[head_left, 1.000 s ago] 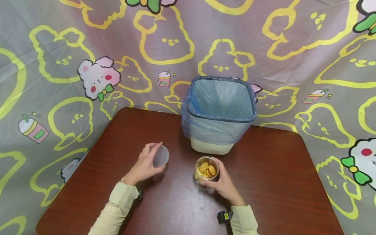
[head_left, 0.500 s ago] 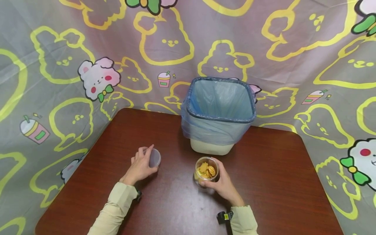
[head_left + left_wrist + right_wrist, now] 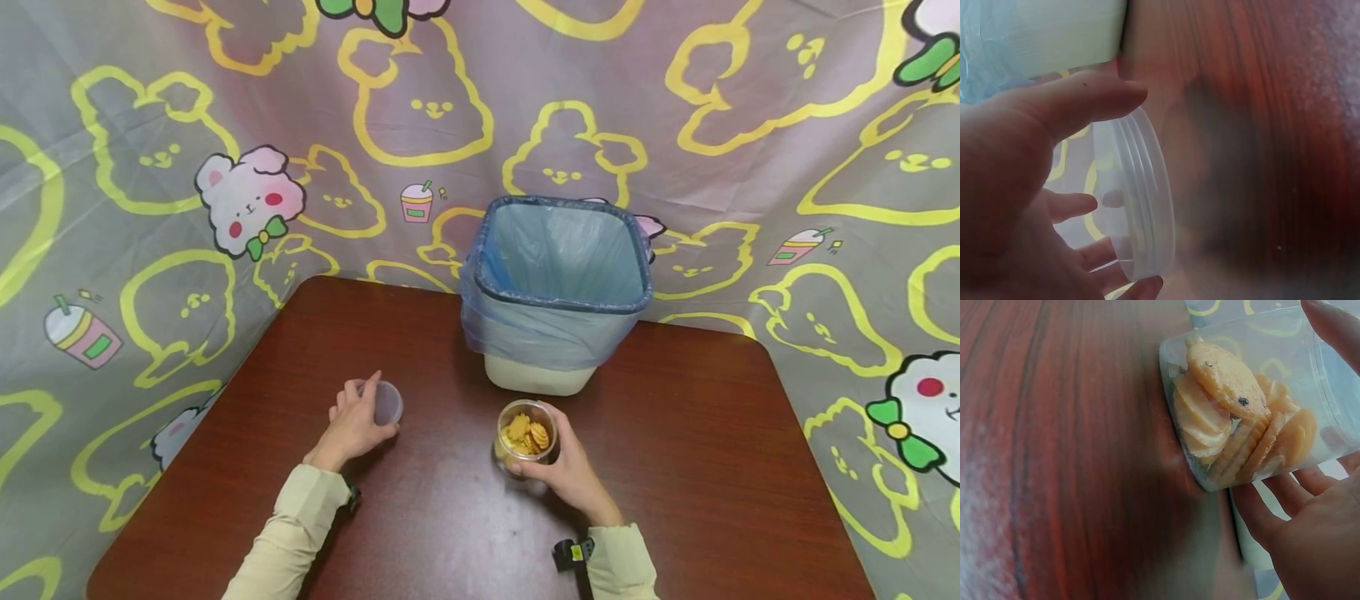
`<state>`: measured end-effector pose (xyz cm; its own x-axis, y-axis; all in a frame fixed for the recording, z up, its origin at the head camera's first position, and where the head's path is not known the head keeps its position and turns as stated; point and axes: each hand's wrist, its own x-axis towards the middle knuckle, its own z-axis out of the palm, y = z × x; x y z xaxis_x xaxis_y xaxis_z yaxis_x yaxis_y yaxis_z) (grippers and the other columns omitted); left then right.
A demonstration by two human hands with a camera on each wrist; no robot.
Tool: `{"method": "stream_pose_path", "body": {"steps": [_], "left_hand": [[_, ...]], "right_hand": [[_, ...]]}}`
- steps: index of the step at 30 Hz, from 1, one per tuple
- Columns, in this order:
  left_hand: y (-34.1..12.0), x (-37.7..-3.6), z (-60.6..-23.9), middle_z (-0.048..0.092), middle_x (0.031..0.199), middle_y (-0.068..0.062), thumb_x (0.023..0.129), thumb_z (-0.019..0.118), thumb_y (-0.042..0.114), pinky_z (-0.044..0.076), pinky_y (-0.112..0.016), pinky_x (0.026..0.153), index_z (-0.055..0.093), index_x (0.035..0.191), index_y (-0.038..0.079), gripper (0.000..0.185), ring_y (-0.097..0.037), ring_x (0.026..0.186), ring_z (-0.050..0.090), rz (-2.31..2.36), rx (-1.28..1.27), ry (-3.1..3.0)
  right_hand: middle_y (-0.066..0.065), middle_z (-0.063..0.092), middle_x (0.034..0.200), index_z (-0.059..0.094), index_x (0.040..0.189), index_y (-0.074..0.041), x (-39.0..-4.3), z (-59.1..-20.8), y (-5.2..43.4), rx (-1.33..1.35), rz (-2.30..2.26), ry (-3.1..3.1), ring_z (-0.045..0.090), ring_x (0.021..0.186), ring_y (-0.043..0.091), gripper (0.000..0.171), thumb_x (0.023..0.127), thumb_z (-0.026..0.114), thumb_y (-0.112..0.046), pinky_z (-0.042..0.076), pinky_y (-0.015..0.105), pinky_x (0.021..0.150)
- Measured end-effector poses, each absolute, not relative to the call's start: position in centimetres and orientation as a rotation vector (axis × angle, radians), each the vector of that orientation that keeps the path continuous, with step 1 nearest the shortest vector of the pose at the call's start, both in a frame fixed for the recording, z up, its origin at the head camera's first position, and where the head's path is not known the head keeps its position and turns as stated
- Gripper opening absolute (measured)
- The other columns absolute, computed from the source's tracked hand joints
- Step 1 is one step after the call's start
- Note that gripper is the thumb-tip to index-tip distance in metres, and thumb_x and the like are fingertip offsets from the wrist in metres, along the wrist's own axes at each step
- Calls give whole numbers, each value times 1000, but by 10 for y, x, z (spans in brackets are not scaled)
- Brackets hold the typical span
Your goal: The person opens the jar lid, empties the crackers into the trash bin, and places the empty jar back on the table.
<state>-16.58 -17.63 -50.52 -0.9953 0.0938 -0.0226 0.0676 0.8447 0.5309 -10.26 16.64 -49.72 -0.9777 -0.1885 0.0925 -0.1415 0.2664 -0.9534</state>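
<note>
Lid, round, shallow, translucent plastic, ridged round its side (image 3: 388, 406): grasped by the left hand (image 3: 354, 429) between thumb and curled fingers, low over the left part of the dark red-brown wooden worktop (image 3: 697, 433); contact with the wood cannot be told.

Jar, clear round plastic (image 3: 1288, 344): upright near the middle, mouth uncovered, grasped by the right hand (image 3: 567, 472) from its right side. Contents: golden-yellow ridged biscuits (image 3: 1225, 381).

Change: lid and left hand have moved slightly left over the last second; jar and right hand keep their place. In judgement, lid and jar are now fully parted, so opening looks finished.

Edges and room: pale squarish bin (image 3: 543, 379), lined with a translucent blue plastic bag (image 3: 525, 337), stands just beyond the jar, limiting travel far. Wood shows between lid and jar, and rightward to the right edge. Grey curtain with yellow cartoon outlines (image 3: 450, 75) bounds the left, far and right edges.
</note>
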Motion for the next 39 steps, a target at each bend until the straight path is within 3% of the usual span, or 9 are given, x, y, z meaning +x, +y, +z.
{"method": "stream_pose_path", "body": {"steps": [8,31,39], "left_hand": [[-179,-165,-509,35,134,-33,73,81,30,33,-55,84,33,147,2,92,-49,120,36,835,95,2938],[-183,-166,-513,35,135,-33,74,82,31,33,-57,86,32,147,0,94,-47,118,35,773,54,2892],[-183,-168,-513,35,136,-32,73,82,32,33,-58,87,30,148,0,96,-47,119,35,753,42,2880]], "right_hand": [[17,50,138,38,142,-11,-102,-497,166,-313,-1843,2472,48,126,29,90,67,88,-14,38,34,104],[18,51,138,38,142,-9,-102,-498,166,-316,-1839,2477,49,125,30,91,67,88,-12,39,33,103],[5,52,138,37,142,-25,-112,-528,171,-283,-1845,2488,49,125,23,94,65,90,-18,37,29,104]]}}
